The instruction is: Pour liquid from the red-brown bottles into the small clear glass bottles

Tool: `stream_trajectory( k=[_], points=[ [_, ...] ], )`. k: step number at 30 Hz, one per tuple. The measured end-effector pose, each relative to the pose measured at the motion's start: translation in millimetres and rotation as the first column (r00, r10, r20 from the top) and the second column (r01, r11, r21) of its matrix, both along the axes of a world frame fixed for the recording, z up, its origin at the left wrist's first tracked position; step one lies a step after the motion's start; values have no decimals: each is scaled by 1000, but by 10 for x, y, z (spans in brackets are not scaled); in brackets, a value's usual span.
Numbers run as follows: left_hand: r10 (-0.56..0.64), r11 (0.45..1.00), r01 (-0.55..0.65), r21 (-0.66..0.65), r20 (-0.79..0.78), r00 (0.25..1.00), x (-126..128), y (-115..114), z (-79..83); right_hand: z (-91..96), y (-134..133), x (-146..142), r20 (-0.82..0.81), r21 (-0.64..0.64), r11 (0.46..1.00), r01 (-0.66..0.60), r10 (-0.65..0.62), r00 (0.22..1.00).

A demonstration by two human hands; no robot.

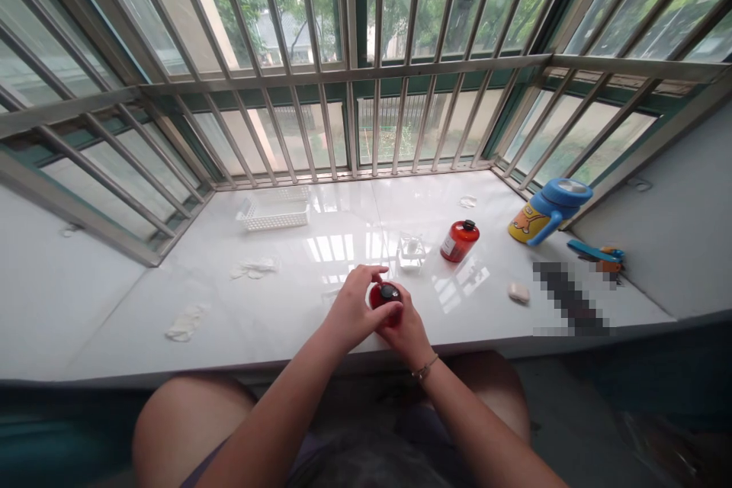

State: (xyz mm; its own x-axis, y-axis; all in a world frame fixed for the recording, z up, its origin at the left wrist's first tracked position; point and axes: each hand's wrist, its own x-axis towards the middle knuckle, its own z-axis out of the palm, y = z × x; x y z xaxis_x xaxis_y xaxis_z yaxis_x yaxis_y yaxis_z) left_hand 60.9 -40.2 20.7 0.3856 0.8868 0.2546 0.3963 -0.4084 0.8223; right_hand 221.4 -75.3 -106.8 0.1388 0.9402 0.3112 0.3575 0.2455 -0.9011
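Observation:
Both my hands close around a small red bottle with a black cap, held just above the white marble sill. My left hand wraps the bottle's left side, its fingertips reaching toward the cap. My right hand, with a thin bracelet at the wrist, cups the bottle from below and hides its lower part. A second red bottle with a black cap and a white label stands upright farther out, to the right of a small clear glass container.
A white plastic basket stands near the window at the left. Crumpled white pads lie on the sill. To the right are a blue-lidded yellow cup, a bar of soap and a blue-orange tool. Metal window bars run behind.

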Motion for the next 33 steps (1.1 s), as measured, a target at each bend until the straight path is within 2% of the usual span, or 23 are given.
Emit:
stream_trajectory(
  k=[3,7,11,16,19,21,24,26,27,33],
  points=[
    [27,999,-26,-29,15,1000,56,-7,21,-15,0,4,-11,0,1000,-12,12,1000],
    [-75,991,80,-105,42,996,62,-24,33,7,0,4,-10,50,997,-65,65,998],
    [-126,989,128,-71,26,992,109,-31,44,43,10,0,22,32,998,-56,55,998],
    [-208,978,206,-44,-40,977,265,-25,143,80,61,-19,153,57,994,-91,82,985],
    [-256,966,258,18,-82,963,344,-41,157,62,82,-31,166,64,996,-65,54,985],
    [-211,971,218,100,-77,975,371,-57,122,29,78,-28,153,60,997,-39,29,988],
    [45,977,-32,209,-58,997,360,-69,38,-21,53,-13,101,71,997,-28,21,995],
    [194,962,-175,209,-77,978,322,-67,-10,-38,35,-4,45,66,997,-26,23,999],
    [227,960,-208,187,-86,970,297,-63,-28,-40,27,-2,21,56,998,-25,23,1000],
    [153,988,-153,28,5,988,144,-22,-51,-42,18,5,-17,29,999,-28,28,999]
  ],
)
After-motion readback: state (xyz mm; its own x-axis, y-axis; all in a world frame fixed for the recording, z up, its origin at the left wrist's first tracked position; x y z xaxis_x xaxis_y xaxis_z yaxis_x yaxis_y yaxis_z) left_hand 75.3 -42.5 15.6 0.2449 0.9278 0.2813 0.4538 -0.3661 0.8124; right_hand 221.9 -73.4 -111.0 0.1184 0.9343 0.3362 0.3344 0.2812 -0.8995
